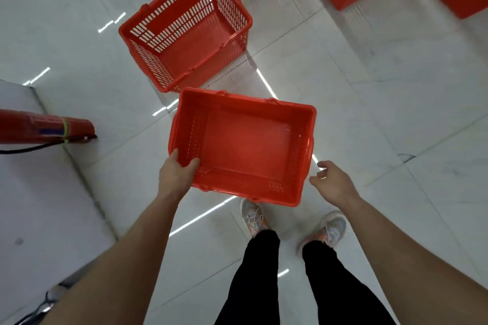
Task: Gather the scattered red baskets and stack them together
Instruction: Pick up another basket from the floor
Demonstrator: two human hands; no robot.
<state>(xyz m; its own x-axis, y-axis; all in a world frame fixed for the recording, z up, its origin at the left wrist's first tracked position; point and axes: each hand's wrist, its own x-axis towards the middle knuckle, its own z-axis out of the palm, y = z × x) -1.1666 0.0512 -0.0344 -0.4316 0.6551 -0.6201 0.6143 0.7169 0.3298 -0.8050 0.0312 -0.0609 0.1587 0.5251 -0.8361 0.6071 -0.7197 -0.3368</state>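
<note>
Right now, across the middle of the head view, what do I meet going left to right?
Red cylinder with a black hose at the left edge → left hand gripping the basket's near-left corner → held red basket → right hand, holding nothing, just off the basket's right side.

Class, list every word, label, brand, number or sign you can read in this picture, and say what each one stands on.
No text can be read.
On the red cylinder lying at the left: a dark blue patch, perhaps a label, too blurred to read.
On the held red plastic basket: no lettering shows.
On the red slotted basket on the floor: no lettering shows.
</note>
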